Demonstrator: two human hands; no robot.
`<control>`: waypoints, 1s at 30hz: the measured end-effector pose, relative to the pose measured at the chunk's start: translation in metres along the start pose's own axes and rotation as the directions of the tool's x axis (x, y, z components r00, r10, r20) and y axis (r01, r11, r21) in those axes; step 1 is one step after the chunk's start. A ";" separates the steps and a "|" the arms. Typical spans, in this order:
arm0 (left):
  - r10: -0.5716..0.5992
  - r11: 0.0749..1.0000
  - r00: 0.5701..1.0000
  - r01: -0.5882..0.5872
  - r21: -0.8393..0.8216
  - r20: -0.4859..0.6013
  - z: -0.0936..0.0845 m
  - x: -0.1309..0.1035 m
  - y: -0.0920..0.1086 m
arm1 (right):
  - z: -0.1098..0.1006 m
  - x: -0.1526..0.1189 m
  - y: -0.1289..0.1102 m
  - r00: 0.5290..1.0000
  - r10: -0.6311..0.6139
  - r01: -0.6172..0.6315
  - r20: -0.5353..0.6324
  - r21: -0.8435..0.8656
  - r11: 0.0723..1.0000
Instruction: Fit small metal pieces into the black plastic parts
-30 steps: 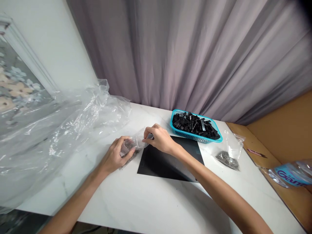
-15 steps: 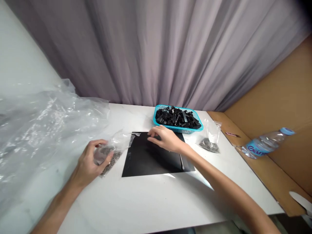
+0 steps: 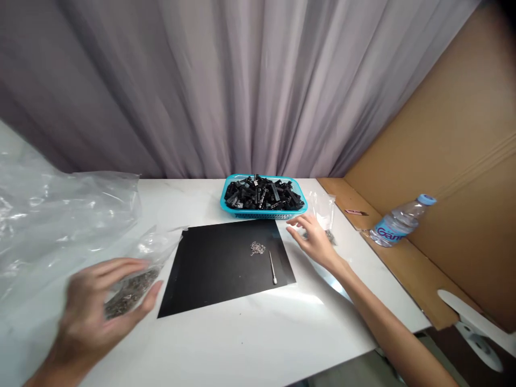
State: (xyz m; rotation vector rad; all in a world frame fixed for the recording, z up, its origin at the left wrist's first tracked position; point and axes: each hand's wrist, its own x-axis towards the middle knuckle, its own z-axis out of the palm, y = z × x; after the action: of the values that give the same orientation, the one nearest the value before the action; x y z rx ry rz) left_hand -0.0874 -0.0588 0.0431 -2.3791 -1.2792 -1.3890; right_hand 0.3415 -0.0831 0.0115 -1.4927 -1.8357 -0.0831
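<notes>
My left hand (image 3: pixel 97 301), slightly blurred, has its thumb and fingers spread around a clear plastic bag (image 3: pixel 135 290) of small metal pieces lying on the table; I see no firm grip. My right hand (image 3: pixel 312 239) hovers with fingers apart and nothing in them. Behind it a second clear bag (image 3: pixel 324 207) of small metal pieces is partly hidden. Between the hands lies a black sheet (image 3: pixel 213 274). A small pile of silvery metal pieces (image 3: pixel 258 248) rests on it, with a thin metal rod (image 3: pixel 272 267) with a pale end beside the pile.
A blue basket (image 3: pixel 266 215) full of black plastic parts (image 3: pixel 262 194) stands behind the sheet. Crumpled plastic wrap (image 3: pixel 68 215) covers the left side. At right, a water bottle (image 3: pixel 403 221) and a pink-handled tool (image 3: pixel 355 213) are on the cardboard.
My right hand has moved right from above the black sheet to beside the second bag, uncovering the metal pile. My left hand's fingers have opened wider around its bag. The view has shifted right.
</notes>
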 end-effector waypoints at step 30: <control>0.482 0.856 0.591 -0.476 -0.203 0.646 0.143 0.045 0.074 | -0.055 -0.002 0.027 0.946 0.023 0.042 -0.323 0.194 0.980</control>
State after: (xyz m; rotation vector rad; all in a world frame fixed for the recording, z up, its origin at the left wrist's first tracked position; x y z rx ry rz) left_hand 0.0707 -0.0126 0.0170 -3.0444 -0.5671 -0.3450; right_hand 0.3926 -0.1028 0.0384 -1.2482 -1.5384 -0.1371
